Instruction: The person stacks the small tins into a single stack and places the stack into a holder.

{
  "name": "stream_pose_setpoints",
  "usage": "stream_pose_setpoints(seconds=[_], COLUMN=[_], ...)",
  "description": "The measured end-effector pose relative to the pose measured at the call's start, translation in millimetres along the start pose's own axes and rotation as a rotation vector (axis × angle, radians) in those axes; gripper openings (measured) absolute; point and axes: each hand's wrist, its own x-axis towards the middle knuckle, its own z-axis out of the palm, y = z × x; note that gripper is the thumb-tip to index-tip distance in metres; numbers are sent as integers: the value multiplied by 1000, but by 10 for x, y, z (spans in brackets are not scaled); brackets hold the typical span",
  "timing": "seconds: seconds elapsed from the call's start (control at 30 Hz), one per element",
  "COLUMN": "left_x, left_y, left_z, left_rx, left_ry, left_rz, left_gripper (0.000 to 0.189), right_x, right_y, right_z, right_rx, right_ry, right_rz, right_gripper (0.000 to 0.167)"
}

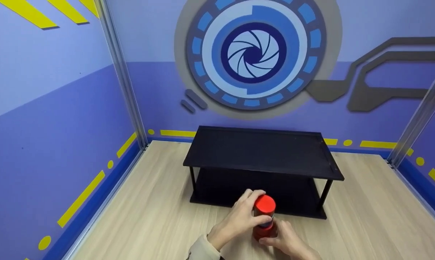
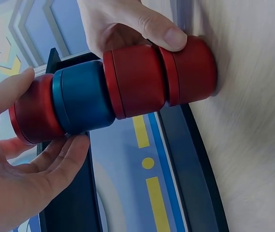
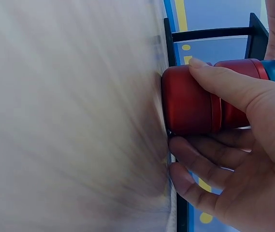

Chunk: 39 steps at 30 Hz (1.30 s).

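Observation:
Several small round metal canisters stand stacked upright on the wooden table, in front of a black shelf. The top red canister point(image 2: 36, 113) sits on a blue canister point(image 2: 83, 99), and below are another red canister point(image 2: 137, 79) and the bottom red canister point(image 2: 195, 72). High on the stack, my left hand point(image 1: 240, 216) holds the top red canister between thumb and fingers, with fingertips also along the blue one. Down at table level, my right hand point(image 1: 289, 239) grips the bottom red canister, its thumb point(image 3: 219, 79) across the side and its fingers curled around the opposite side.
Right behind the stack stands the black two-tier shelf point(image 1: 260, 148), its lower board close to the hands. Wooden tabletop point(image 1: 148, 202) extends to both sides. Blue printed panels point(image 1: 156, 90) with metal corner posts enclose the back and sides.

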Motion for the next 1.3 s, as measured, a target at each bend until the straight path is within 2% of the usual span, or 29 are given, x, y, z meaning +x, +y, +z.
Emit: stream_pose_setpoints(seconds=[0.07, 0.17, 0.27, 0.4, 0.5, 0.6, 0.73, 1.1, 1.3], left_x=[-5, -20, -39, -72, -104, -121, -118, -112, -112], left_y=[-26, -106, -250, -467, -570, -614, -635, -650, -632], left_z=[-17, -47, -41, 54, 166, 264, 338, 390, 412], left_rx=[-15, -69, -165, -295, -335, -318, -284, -207, -149], left_ry=[-42, -142, -242, -360, -414, -413, -369, -306, -293], left_rz=[-21, -72, -111, -149, -177, -174, -160, -115, -107], left_gripper=[70, 83, 90, 80, 70, 66, 65, 58, 58], right_x=[3, 4, 3, -4, -1, 7, 17, 48, 48], right_y=[4, 22, 34, 37, 34, 25, 7, -4, 6], right_z=[3, 1, -20, -70, -105, -129, -136, -95, -107], right_rx=[5, 19, 51, 97, 130, 139, 117, 113, 115], right_ry=[-14, -52, -109, -160, -179, -190, -182, -141, -152], right_rz=[7, 19, 49, 61, 64, 79, 81, 33, 50], right_gripper=[49, 48, 47, 48, 50, 52, 53, 45, 46])
